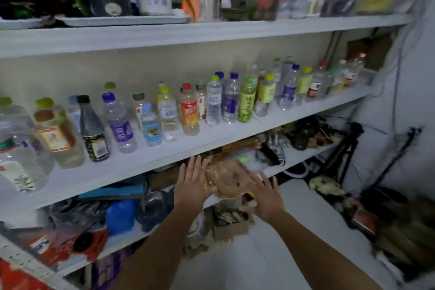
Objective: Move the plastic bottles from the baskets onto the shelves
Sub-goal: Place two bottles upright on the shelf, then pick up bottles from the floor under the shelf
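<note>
I carry a large clear plastic bottle [227, 178] with a brownish label and a green cap, blurred by motion, between both palms just below the middle shelf [164, 155]. My left hand [191, 183] presses its left side with straight fingers. My right hand [264, 195] presses its right side, fingers spread, thumb underneath. Several plastic bottles [189, 109] stand in rows along the middle shelf, with bigger jugs [16, 146] at its left end.
The top shelf [211, 30] carries trays, jars and packets. The lower shelf [131, 235] is cluttered with a blue jug [120, 216], bags and boxes. A black tripod [346, 148] stands at the right. Cartons and clutter lie on the white floor [270, 254].
</note>
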Tool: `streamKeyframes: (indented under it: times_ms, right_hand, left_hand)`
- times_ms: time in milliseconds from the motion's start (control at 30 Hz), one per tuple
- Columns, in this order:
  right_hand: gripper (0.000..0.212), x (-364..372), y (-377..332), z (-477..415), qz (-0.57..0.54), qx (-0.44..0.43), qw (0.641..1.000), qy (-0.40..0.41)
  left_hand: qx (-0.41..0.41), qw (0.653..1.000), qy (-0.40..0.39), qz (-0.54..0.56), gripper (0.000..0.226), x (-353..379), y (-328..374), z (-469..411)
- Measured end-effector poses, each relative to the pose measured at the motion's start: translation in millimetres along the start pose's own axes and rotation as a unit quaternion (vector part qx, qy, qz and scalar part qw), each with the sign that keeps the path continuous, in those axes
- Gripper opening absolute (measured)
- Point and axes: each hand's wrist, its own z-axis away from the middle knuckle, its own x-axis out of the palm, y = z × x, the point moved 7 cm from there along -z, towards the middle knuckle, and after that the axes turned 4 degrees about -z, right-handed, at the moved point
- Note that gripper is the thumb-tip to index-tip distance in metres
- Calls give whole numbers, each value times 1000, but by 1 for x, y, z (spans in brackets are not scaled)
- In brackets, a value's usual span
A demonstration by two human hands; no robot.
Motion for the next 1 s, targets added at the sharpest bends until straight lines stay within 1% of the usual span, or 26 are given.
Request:
streamKeyframes:
  times_ms: [100, 133, 200, 267, 300, 333, 400, 433, 467, 533, 600, 667, 700, 733, 800, 867, 900, 933, 967, 1000]
  right_hand:
    - [120, -6, 65, 33, -11, 31, 999, 38]
    - [124, -5, 84, 42, -20, 48, 998, 36]
    - [122, -3, 116, 58, -22, 68, 997, 32]
    - [110, -2, 145, 73, -30, 107, 994, 3]
    - [109, -3, 158, 77, -34, 121, 992, 12]
    - [115, -1, 169, 82, -48, 128, 991, 2]
    - [129, -3, 188, 89, -60, 127, 989, 51]
    - [132, -4, 200, 92, -62, 139, 986, 72]
    - [130, -5, 212, 95, -57, 150, 984, 73]
    - [118, -6, 234, 98, -38, 174, 981, 78]
    - [111, -6, 258, 97, -41, 190, 978, 74]
    - [104, -9, 286, 94, -44, 209, 974, 76]
    - [100, -12, 301, 92, -38, 222, 972, 72]
    - [98, -13, 316, 89, -36, 239, 968, 68]
    - [95, -9, 350, 81, -58, 270, 960, 47]
    - [90, -2, 388, 71, -48, 293, 954, 31]
    - [92, -5, 403, 67, -43, 300, 953, 26]
    - [95, -14, 415, 64, -47, 301, 952, 25]
    - [97, -21, 430, 60, -51, 305, 950, 45]
    - [96, -28, 444, 58, -33, 310, 948, 69]
  left_hand:
    - [46, 998, 3, 30, 89, -11, 65, -16]
    - [62, 997, 1, 37, 91, -13, 84, -22]
    - [89, 995, 0, 38, 92, -15, 116, -33]
    - [110, 993, -13, 32, 88, -15, 145, -45]
    - [121, 992, -17, 30, 86, -15, 160, -50]
    - [130, 991, -24, 28, 85, -16, 174, -54]
    - [147, 989, -26, 24, 85, -21, 199, -64]
    - [160, 987, -18, 26, 86, -25, 211, -69]
    - [177, 984, -15, 30, 87, -26, 224, -74]
    - [208, 977, -20, 33, 88, -24, 250, -88]
    - [221, 975, -22, 27, 86, -24, 273, -104]
    - [210, 978, -1, -3, 84, -26, 294, -124]
    - [208, 977, 30, -17, 82, -27, 304, -137]
    - [226, 972, 51, -27, 81, -25, 319, -148]
    - [237, 970, 58, -21, 82, -18, 346, -176]
    - [249, 966, 66, -18, 81, -17, 373, -200]
    - [249, 966, 64, -14, 81, -14, 384, -214]
    - [250, 965, 84, -4, 81, -16, 396, -228]
    - [252, 963, 95, 1, 81, -17, 407, -241]
    - [256, 963, 87, 5, 82, -16, 418, -253]
